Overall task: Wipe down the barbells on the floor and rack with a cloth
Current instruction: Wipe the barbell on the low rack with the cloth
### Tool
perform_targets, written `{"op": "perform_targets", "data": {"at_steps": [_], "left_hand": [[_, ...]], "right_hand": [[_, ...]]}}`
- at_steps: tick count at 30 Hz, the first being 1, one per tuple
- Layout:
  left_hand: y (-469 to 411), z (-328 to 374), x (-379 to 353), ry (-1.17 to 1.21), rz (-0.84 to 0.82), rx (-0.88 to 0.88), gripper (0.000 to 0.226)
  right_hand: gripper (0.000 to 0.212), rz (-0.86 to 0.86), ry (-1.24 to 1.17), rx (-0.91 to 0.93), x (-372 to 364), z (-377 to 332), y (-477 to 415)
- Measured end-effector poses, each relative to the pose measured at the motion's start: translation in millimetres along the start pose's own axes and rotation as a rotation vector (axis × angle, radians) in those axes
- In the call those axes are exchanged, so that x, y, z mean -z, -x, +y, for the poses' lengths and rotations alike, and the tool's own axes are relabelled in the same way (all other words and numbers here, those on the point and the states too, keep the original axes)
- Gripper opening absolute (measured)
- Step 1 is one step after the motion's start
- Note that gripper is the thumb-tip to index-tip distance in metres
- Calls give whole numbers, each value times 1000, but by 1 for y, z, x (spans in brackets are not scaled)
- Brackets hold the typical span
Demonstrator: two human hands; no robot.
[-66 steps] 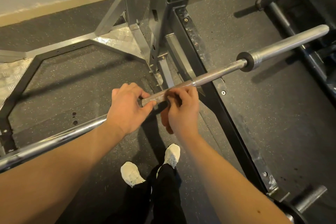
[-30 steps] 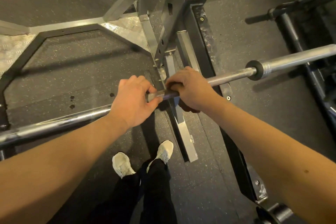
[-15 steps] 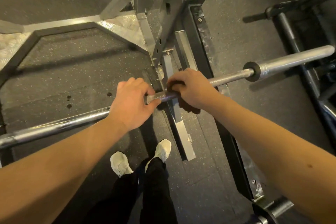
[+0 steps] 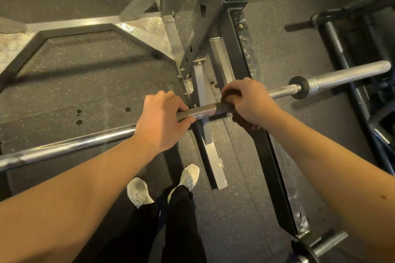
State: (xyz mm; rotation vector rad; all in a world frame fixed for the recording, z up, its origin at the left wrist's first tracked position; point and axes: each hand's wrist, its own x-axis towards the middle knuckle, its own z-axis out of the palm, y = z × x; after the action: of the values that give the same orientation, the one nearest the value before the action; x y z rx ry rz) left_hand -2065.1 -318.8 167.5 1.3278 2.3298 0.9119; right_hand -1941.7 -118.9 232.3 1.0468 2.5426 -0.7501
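A long steel barbell [image 4: 205, 110] runs across the view at waist height, from the lower left to its thick sleeve at the right. My left hand [image 4: 160, 119] grips the shaft just left of the knurled section. My right hand [image 4: 248, 100] is wrapped round the shaft to the right of the knurling, with a dark reddish-brown cloth [image 4: 229, 95] bunched under its fingers and hanging below the palm. A short stretch of knurled bar shows between the two hands.
The grey rack upright [image 4: 205, 13] and its black base rail [image 4: 275, 177] stand just beyond and under the bar. Another black bar [image 4: 342, 53] lies on the floor at the right. My white shoes [image 4: 141, 192] stand on speckled rubber flooring.
My right hand with the cloth has slid to the right along the shaft, away from my left hand, baring more of the knurling. My left hand keeps its grip.
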Motion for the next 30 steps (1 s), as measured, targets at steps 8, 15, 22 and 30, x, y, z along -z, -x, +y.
{"op": "perform_targets", "data": {"at_steps": [8,15,22,30], "left_hand": [[-3,2,-3,-73,7,23,15],[2,0,11,-122,-52,-60,33],[26,-29,38,-185,-83,33,31],[34,-35,37,-196,-88,47,24]], "right_hand": [[22,208,-126,232,-63,-36,22],[21,476,-233,-92,-56,-3,21],[24,774,-692,-334,-108,-51,36],[27,713,-891,-352,-134,-74,61]]}}
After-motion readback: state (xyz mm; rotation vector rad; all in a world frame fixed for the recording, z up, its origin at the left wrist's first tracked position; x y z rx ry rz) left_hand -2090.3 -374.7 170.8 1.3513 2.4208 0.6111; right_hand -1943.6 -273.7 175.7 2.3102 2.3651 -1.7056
